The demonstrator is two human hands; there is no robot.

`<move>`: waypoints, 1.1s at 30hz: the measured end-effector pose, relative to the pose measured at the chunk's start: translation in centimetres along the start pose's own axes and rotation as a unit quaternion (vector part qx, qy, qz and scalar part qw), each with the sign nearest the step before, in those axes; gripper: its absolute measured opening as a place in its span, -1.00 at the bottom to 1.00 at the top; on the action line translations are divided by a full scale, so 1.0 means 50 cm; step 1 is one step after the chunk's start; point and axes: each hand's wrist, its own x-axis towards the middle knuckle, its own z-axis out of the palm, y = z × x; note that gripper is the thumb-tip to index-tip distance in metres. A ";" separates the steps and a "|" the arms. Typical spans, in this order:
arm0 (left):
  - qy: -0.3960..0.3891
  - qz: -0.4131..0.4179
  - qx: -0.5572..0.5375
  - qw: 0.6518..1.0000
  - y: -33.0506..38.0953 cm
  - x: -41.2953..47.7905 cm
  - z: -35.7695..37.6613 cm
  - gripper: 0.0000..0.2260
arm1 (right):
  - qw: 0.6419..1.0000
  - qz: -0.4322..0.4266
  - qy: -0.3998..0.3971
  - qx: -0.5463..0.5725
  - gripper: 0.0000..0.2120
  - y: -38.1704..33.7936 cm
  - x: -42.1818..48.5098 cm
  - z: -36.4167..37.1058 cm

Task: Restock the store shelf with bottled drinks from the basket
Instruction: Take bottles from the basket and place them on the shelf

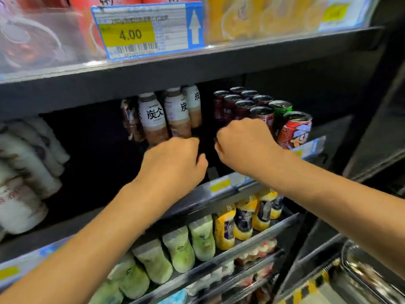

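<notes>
From the head camera I am seeing the left hand (175,161) and right hand (243,145) curling closed in the middle shelf's (219,69) dark gap; whether either is grasping anything, I cannot tell. White-and-brown labelled plastic bottles (154,119) are standing just behind the left hand, dark red metal cans (241,106) behind the right.

Middle shelf (219,189): a row of white-labelled plastic drink bottles (153,119) stands left of a block of metal drink cans (247,104), a gap between them. The left hand (175,159) lies before the bottles, the right hand (243,141) before the cans. Further left lie pale wrapped bottles (24,172). Above, a paper price tag (146,29) fronts the upper shelf. Below, green-tinted bottles (179,249) stand left of yellow-wrapped bottles (243,218).
</notes>
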 end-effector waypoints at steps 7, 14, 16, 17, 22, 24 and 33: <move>0.174 0.242 -0.077 0.951 0.187 -0.071 0.038 -0.81 | 0.991 0.110 -0.049 -0.056 -0.81 0.128 -0.265 -0.021; 0.158 0.361 -0.149 0.907 0.437 -0.099 0.102 -0.85 | 0.951 0.265 -0.127 -0.092 -0.69 0.255 -0.489 -0.034; 0.112 0.396 -0.150 0.899 0.511 -0.095 0.125 -0.85 | 0.937 0.292 -0.159 -0.105 -0.70 0.289 -0.543 -0.020; 0.086 0.419 -0.150 0.891 0.549 -0.094 0.136 -0.85 | 0.927 0.310 -0.183 -0.105 -0.73 0.304 -0.566 -0.010; -0.048 0.507 -0.130 0.851 0.746 -0.075 0.191 -0.86 | 0.882 0.387 -0.243 -0.113 -0.87 0.415 -0.687 0.071; -0.074 0.518 -0.121 0.844 0.827 -0.064 0.234 -0.92 | 0.867 0.413 -0.263 -0.088 -0.83 0.473 -0.723 0.104; -0.250 0.510 -0.059 0.821 1.246 0.053 0.477 -0.76 | 0.795 0.480 -0.368 0.034 -0.67 0.841 -0.901 0.387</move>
